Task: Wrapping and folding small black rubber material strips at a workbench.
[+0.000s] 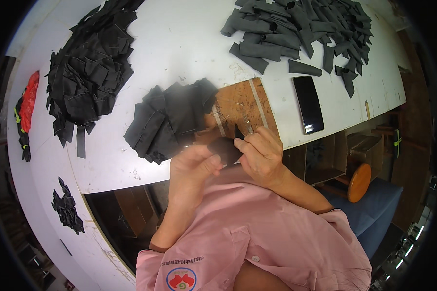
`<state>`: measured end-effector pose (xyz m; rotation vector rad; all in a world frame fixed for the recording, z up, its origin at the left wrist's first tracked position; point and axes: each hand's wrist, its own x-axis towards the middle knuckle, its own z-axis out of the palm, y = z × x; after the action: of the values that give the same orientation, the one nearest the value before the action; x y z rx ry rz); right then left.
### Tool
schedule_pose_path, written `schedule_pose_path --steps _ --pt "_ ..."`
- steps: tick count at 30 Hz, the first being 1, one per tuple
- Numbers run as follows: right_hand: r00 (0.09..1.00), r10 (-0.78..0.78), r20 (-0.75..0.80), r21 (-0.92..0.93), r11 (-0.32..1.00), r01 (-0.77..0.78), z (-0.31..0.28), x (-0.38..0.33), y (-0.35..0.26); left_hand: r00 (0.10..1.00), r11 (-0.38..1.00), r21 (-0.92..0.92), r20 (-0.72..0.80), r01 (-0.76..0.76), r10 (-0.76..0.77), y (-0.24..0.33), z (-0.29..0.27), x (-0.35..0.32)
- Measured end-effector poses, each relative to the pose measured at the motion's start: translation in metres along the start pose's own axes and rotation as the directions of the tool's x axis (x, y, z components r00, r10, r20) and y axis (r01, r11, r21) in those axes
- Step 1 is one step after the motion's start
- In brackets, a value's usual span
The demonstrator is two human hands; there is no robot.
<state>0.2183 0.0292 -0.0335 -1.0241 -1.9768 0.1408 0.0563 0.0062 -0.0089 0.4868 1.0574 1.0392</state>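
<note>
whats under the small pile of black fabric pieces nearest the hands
The white tabletop shows left of the small pile of black fabric pieces, and the brown rectangular board lies at its right. Its pieces hide what is directly beneath, including whether the board continues under them.

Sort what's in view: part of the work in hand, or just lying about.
Likely work things:
Small black fabric piece in left fingers and right fingers
Overlapping flat black fabric pieces beside them
Large black fabric heap
Dark-grey fabric tubes

Apparently just lying about:
Black rectangular phone
Red crumpled bundle
</note>
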Motion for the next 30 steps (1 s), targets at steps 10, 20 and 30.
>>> schedule_pose_path --steps 10,20,30 --pt "0.974 -0.192 0.116 -0.151 0.966 0.209 -0.003 0.0 -0.003 0.993 0.997 0.06 -0.105 0.056 -0.049 0.002 0.0 0.01" --pt "0.909 0.35 0.228 0.533 0.737 -0.417 -0.001 0.006 -0.021 0.941 0.836 0.499 -0.107 -0.228 0.321 -0.006 0.014 -0.005" --pt "0.961 0.165 0.22 0.084 0.979 -0.187 0.014 0.001 -0.024 0.81 0.606 0.684 -0.036 -0.407 0.585 -0.022 0.003 -0.002"
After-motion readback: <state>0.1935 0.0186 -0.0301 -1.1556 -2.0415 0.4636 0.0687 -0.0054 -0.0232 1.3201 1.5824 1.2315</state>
